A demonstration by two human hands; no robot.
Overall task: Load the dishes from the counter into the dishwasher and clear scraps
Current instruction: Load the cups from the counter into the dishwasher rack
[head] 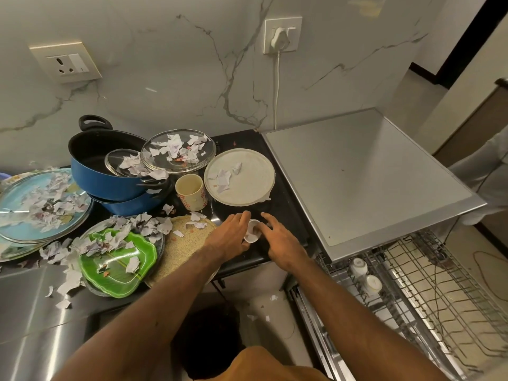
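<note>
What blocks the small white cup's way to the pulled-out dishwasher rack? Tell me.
Nothing visible does. The small white cup sits between the left hand and right hand on the black counter; the pulled-out wire dishwasher rack lies lower right, holding two white cups at its left end.

Centre left, stacked pots (110, 174); a mug (191, 192) just right, then a round plate (247, 185), a small cup (252, 231) before it. Lower right, a dishwasher rack (428, 292) holding two cups (372, 284).
</note>
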